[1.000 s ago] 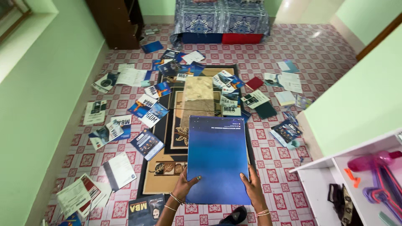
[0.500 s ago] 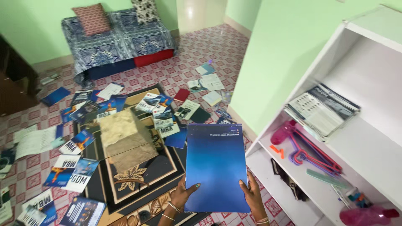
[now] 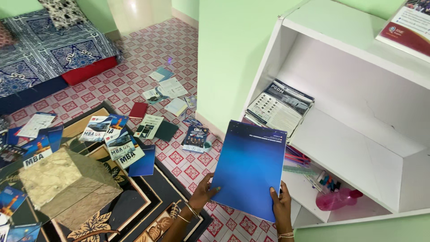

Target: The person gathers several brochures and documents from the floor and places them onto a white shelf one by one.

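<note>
Large blue booklet (image 3: 251,168) held up at lower centre of frame, tilted, plain gradient cover, small pale print strip near top edge. Left hand (image 3: 204,193) pinching its lower left edge, thumb on cover. Right hand (image 3: 281,205) gripping lower right corner, thumb on top. White shelf unit (image 3: 358,148) right of frame; grey-white leaflet stack (image 3: 280,107) on middle shelf, pink bottle (image 3: 336,199) below. Scattered brochures (image 3: 118,143) on red-patterned tile floor (image 3: 148,49), centre left.

Left hand (image 3: 204,192): gripping blue booklet (image 3: 249,168) at lower left edge.
Right hand (image 3: 282,204): gripping lower right corner.
Booklet: tilted, before white shelf (image 3: 358,148).
Shelf: stacked brochures (image 3: 278,107), pink bottle (image 3: 336,199).
</note>
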